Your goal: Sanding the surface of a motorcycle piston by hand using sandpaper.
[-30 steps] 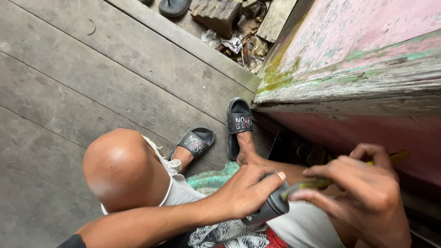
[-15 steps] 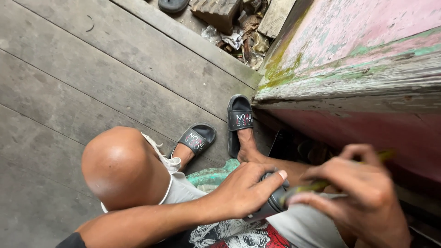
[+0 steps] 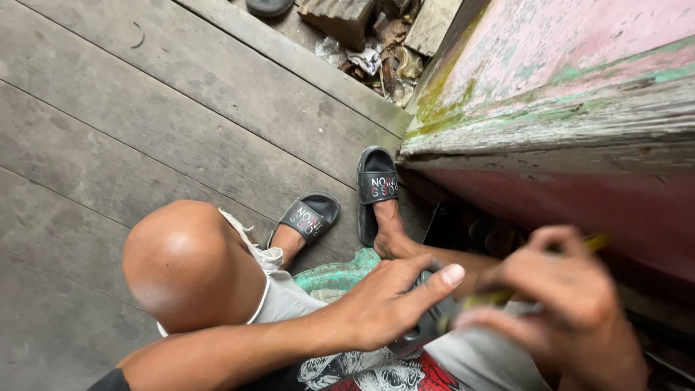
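My left hand (image 3: 384, 308) grips a small dark grey object (image 3: 423, 329) over my lap, thumb stretched along its top. My right hand (image 3: 572, 304), blurred, is closed around a thin yellow-green tool (image 3: 489, 298) whose tip meets the dark object; the tool's other end (image 3: 599, 241) sticks out past my fingers. My bent left knee (image 3: 184, 264) fills the lower left. Both feet wear black slide sandals (image 3: 310, 217) (image 3: 378, 185) on the plank floor.
A weathered pink and green wooden wall or door (image 3: 572, 94) rises close on the right. A teal plastic seat edge (image 3: 337, 275) shows under my leg. Rubble, scraps and a wood block (image 3: 376, 43) lie past the grey floor planks (image 3: 145, 116), beside a dark sandal (image 3: 269, 7).
My right hand has drifted slightly lower and rightward with the tool and is more blurred. My left hand keeps its hold on the dark object. The view has tilted down a little.
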